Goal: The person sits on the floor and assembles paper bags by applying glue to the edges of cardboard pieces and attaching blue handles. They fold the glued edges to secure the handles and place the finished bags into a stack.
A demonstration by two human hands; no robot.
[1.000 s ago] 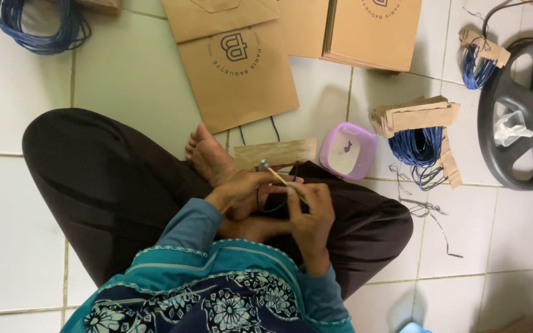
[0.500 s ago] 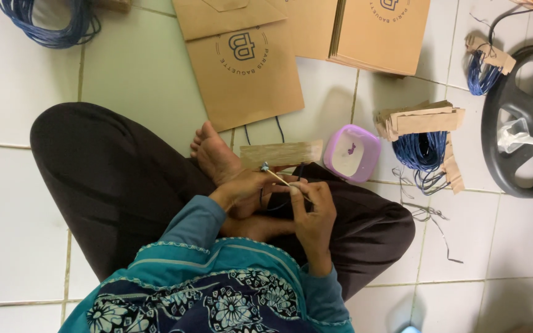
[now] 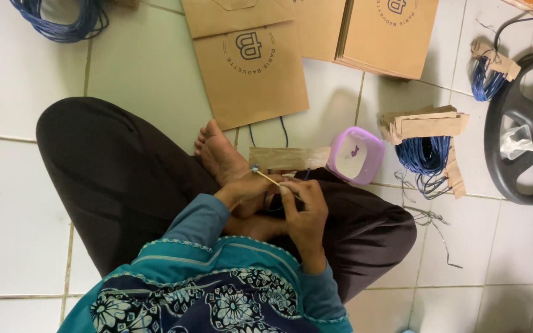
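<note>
Person sits cross-legged on white tile floor [image 3: 20, 203], teal patterned top nearest cam, dark trousers. Both hands meet over the lap, mid frame: left hand [image 3: 248, 192] closed w/ fingers pinched on a thin stick [image 3: 266, 177], small blob at its far-left tip; right hand [image 3: 303, 206] curled shut, fingertips at the stick's near end, poss. also on a thin blue cord but can't tell. Bare foot [image 3: 220, 154] just far-left of the hands. Just beyond hands, a brown card strip [image 3: 288, 158] lies flat on floor; right of it, touching or nearly, a small purple tub [image 3: 356, 155] w/ white inside. Further right: blue cord bundle [image 3: 425, 154] under folded card pieces, loose offcuts near it. Far right, dark grey spoked reel [image 3: 528, 129], partly cut off. Far side: brown paper bag [image 3: 251, 68] flat w/ round logo, blue handles toward person; stack of more bags [image 3: 384, 34] right of it. Far-left corner: blue cord coil [image 3: 63, 18].
</note>
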